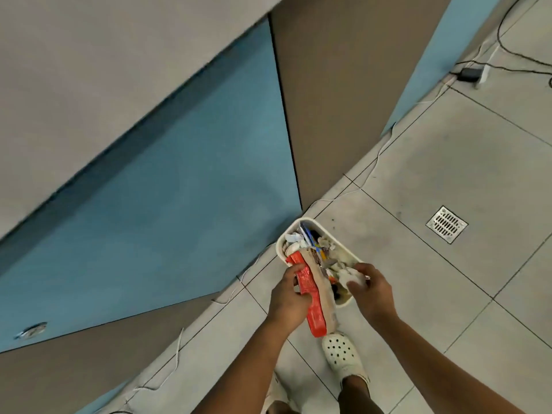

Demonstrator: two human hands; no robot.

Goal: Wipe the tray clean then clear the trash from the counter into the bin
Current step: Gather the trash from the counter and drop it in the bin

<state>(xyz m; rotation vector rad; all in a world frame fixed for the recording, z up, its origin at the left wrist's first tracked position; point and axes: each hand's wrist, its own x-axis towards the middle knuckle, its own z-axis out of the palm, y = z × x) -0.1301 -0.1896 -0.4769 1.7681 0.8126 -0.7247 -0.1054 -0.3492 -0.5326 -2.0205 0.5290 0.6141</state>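
A white bin (pixel 316 225) stands on the tiled floor by the corner of the counter front, filled with crumpled paper and wrappers. My left hand (pixel 288 297) grips a red wrapper (pixel 312 303) together with a beige cloth-like piece (pixel 324 294), both held over the bin's near rim. Just to the right, my right hand (pixel 372 289) pinches crumpled white paper (pixel 355 277) above the bin's right side. The tray is not in view.
The grey counter top (pixel 89 85) and its blue front panel (pixel 179 189) fill the left. A floor drain (pixel 447 225) lies to the right of the bin. White cable runs along the counter base; a black adapter (pixel 470 73) sits far right. My white clog (pixel 342 352) is below the bin.
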